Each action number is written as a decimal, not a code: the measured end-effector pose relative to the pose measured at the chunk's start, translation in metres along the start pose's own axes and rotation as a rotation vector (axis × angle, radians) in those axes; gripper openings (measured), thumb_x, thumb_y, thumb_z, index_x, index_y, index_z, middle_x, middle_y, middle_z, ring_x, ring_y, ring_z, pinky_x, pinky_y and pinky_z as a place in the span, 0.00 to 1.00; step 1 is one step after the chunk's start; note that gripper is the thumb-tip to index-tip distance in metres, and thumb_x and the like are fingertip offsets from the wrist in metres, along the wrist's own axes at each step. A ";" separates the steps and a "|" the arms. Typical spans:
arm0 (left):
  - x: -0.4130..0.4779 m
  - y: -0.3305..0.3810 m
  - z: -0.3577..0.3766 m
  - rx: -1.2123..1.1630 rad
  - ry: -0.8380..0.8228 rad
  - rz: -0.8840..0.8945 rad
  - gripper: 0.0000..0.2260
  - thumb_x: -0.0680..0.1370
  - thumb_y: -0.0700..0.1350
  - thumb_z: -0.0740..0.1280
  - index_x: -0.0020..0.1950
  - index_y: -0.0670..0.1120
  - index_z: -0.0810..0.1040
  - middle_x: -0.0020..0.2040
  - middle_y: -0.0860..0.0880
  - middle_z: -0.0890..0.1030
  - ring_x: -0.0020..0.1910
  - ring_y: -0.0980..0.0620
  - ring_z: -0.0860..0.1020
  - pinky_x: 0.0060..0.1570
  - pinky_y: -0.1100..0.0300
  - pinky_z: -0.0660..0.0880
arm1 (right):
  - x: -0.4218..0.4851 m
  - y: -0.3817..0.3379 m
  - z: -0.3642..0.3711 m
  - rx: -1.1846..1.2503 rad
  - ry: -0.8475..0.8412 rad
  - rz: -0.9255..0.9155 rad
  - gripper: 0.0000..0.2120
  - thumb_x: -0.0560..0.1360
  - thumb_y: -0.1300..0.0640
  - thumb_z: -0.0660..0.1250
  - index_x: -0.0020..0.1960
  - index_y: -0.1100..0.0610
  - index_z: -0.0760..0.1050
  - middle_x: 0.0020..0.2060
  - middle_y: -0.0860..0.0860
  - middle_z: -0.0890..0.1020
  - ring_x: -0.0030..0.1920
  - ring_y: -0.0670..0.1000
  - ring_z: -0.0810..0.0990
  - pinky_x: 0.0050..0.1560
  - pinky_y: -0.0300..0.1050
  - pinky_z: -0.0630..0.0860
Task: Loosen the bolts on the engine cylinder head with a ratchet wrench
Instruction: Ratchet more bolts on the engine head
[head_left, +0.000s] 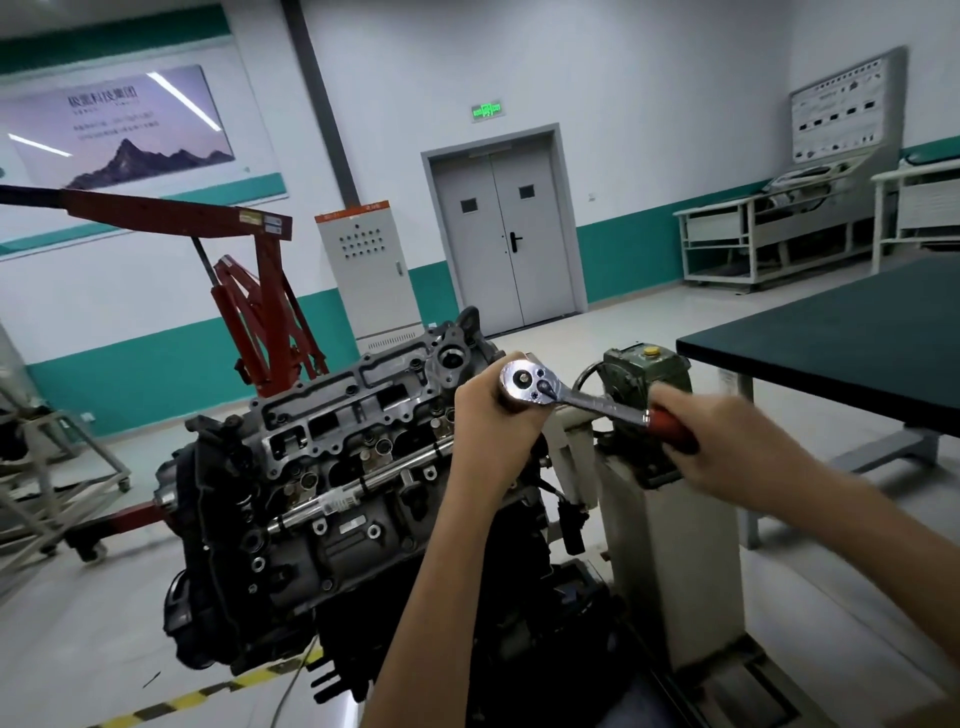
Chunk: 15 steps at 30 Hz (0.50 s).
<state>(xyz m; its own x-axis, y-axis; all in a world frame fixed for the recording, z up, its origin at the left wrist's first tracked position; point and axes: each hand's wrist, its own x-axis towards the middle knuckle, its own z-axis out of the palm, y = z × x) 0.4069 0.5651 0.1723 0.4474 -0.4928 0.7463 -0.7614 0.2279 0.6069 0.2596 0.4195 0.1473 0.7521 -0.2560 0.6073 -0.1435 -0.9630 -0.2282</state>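
Stiff, likely heavy ratchet wrench (571, 397): right hand (698, 434) fingers wrap its handle; left hand (493, 415) fingers clasp its head.

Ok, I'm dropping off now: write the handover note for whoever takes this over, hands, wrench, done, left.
Left hand: curled round the ratchet wrench just under its head, at the cylinder head's right end.
Right hand: grips the wrench's red handle.
Socket and bolt are hidden behind the left hand.
Done: cannot tell whether any bolt is loose.
Left: confirm the socket is seated, then loosen the bolts.
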 end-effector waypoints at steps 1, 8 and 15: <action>-0.002 0.000 0.002 0.005 0.014 0.024 0.12 0.69 0.33 0.70 0.33 0.47 0.71 0.29 0.55 0.72 0.29 0.60 0.67 0.31 0.68 0.66 | -0.010 -0.006 0.011 0.072 -0.008 0.044 0.13 0.68 0.64 0.70 0.49 0.54 0.71 0.29 0.41 0.70 0.29 0.39 0.72 0.28 0.28 0.64; -0.005 -0.002 0.016 0.014 0.082 0.088 0.13 0.70 0.36 0.68 0.34 0.49 0.67 0.29 0.57 0.67 0.30 0.59 0.63 0.30 0.62 0.62 | -0.057 -0.108 0.073 0.722 0.125 0.368 0.15 0.67 0.66 0.68 0.37 0.48 0.69 0.25 0.48 0.74 0.29 0.41 0.75 0.27 0.27 0.67; 0.001 -0.001 0.011 0.007 0.052 0.052 0.18 0.69 0.34 0.66 0.30 0.52 0.62 0.26 0.57 0.65 0.27 0.60 0.61 0.29 0.68 0.58 | -0.056 -0.086 0.073 0.630 0.063 0.305 0.11 0.66 0.68 0.68 0.45 0.56 0.73 0.24 0.49 0.73 0.26 0.43 0.74 0.25 0.31 0.69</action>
<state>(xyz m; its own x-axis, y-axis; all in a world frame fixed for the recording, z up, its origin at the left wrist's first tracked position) 0.4031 0.5552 0.1692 0.4308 -0.4358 0.7902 -0.7875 0.2460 0.5650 0.2764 0.5226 0.0774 0.6959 -0.5295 0.4851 0.0724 -0.6203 -0.7810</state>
